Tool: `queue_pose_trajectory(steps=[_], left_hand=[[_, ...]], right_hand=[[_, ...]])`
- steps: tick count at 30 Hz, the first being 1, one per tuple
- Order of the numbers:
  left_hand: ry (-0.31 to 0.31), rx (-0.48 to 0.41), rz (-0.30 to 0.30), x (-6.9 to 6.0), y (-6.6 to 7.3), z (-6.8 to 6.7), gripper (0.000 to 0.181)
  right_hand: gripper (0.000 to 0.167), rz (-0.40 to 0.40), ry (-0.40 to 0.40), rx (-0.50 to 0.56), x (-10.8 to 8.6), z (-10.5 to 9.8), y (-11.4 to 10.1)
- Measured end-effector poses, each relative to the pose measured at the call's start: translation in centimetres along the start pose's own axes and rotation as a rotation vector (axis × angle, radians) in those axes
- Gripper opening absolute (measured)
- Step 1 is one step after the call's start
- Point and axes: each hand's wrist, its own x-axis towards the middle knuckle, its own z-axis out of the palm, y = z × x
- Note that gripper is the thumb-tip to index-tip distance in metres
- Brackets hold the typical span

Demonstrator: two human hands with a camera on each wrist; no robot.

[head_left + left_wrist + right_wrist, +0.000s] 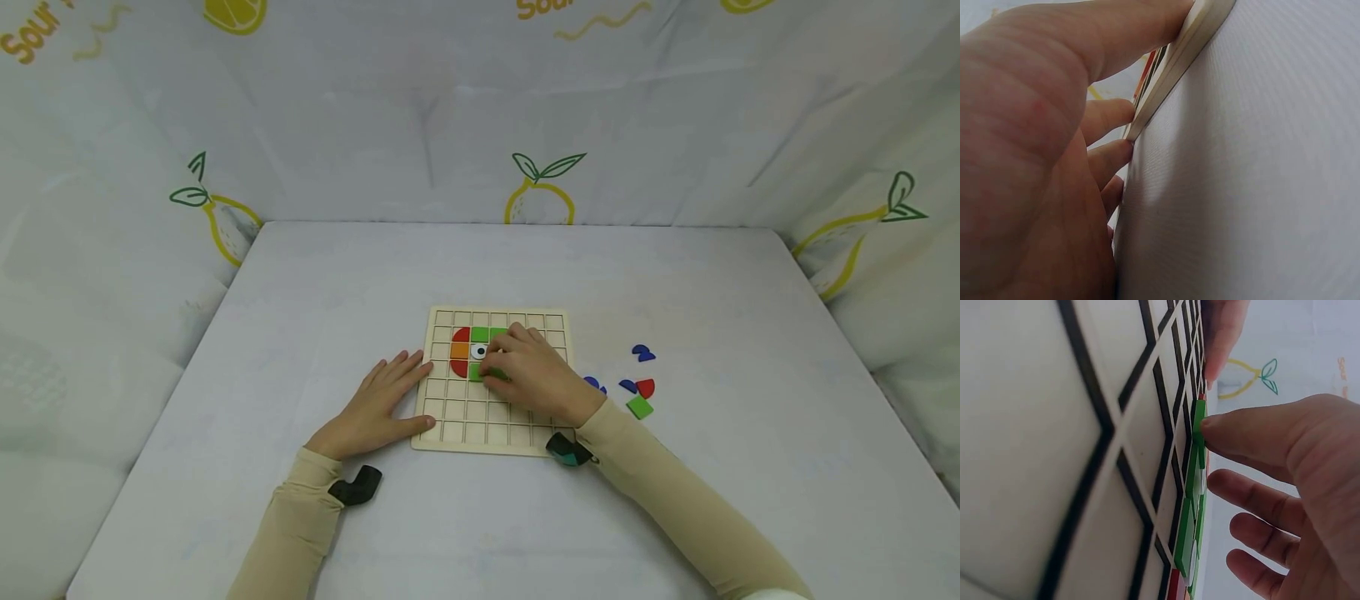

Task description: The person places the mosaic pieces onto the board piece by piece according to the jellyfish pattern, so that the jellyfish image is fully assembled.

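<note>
A pale wooden grid board (pixel 465 433) lies on the table, bearing red, orange and green flat tiles and a white tile with an eye (pixel 478 352). My left hand (pixel 378 408) rests flat along the board's left side; in the left wrist view its thumb (pixel 1147 31) touches the board's edge (pixel 1179 72). Over the tiles is my right hand (pixel 536 371). In the right wrist view its thumb (pixel 1241 434) presses on a green tile (pixel 1199 419), while its other fingers (pixel 1254 497) are loosely bent and apart from that tile.
Right of the board lie loose pieces: blue ones (pixel 642 352), a red quarter-round (pixel 646 388) and a green square (pixel 640 407). More blue pieces (pixel 592 382) are close to the right wrist. White cloth (pixel 420 108) with lemon prints hangs behind the table.
</note>
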Motion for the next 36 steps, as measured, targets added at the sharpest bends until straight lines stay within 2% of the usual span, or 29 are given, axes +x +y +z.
queue_pose_trajectory(steps=[18,26,36], left_hand=[[-0.002,0.01,-0.006,0.11,-0.11,0.12,0.083],[-0.01,0.006,-0.014,0.16,-0.11,0.14,0.084],[0.004,0.006,-0.002,0.12,-0.11,0.16,0.082]], right_hand=[[0.01,0.022,0.072,-0.003,0.04,0.41,0.16],[0.014,-0.006,0.101,-0.028,0.12,0.59,0.15],[0.018,0.008,0.032,0.016,0.28,0.6,-0.2]])
